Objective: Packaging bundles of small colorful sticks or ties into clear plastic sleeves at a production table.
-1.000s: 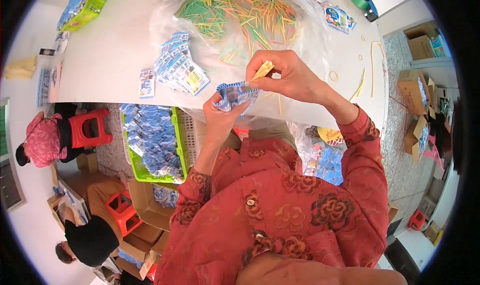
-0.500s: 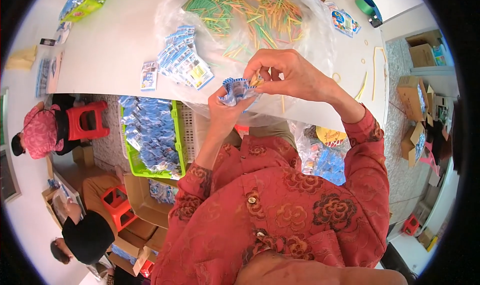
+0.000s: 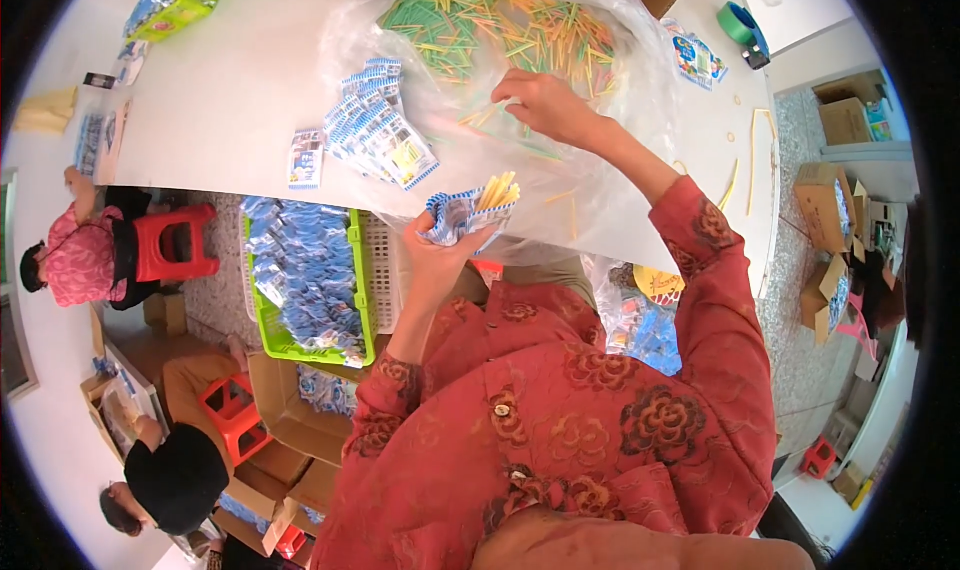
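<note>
My left hand is closed around the lower part of a small blue-and-white packet, held over the table's front edge. The packet's mouth gapes, and several pale yellow sticks stand out of it. My right hand is above a clear plastic sheet or bag, its fingers bent and apart, with nothing visible between them. Just past it lies a heap of thin green, yellow and orange sticks, with a few loose ones near my fingertips. Left of the heap, several flat packets overlap in a fan, and a single packet lies beside them.
A green basket full of blue packets stands below the table at left. A cardboard box is nearer me. Green tape sits at the far right of the table. Two other people work at left, near red stools.
My right hand has left the packet and moved up and away to the stick heap. Yellow sticks now show in the packet, which my left hand has tilted and lowered slightly.
</note>
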{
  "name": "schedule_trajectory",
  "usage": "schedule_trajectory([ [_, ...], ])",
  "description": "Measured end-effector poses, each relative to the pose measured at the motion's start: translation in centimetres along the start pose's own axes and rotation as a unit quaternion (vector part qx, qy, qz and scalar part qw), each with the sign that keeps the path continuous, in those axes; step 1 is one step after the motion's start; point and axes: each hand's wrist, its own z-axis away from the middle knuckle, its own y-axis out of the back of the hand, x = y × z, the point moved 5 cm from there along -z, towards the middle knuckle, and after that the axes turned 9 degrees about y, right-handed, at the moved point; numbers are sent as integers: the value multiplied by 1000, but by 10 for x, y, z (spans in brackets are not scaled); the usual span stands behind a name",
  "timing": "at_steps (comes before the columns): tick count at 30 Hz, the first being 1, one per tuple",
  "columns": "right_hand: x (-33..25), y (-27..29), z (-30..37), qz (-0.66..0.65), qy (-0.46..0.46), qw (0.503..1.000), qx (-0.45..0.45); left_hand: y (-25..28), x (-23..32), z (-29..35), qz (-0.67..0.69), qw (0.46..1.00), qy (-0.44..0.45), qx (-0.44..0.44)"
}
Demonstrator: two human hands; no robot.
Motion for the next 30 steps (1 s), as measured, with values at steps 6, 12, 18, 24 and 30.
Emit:
schedule_trajectory([
  [6, 2, -49, -16, 156, 66, 978, -122, 8, 4, 2, 2, 1000, 13, 5],
  [12, -3, -59, -22, 159, 48, 975, -151, 12, -1, 2, 0, 1000, 22, 2],
  [18, 5, -54, -16, 139, 24, 981, -132, 8, -1, 2, 32, 999, 18, -1],
  [24, 51, 4, -6, 109, -58, 991, -46, 7, 2, 4, 19, 1000, 14, -4],
  [30, 88, 28, -2, 204, -76, 975, -48, 4, -1, 3, 14, 1000, 22, -15],
])
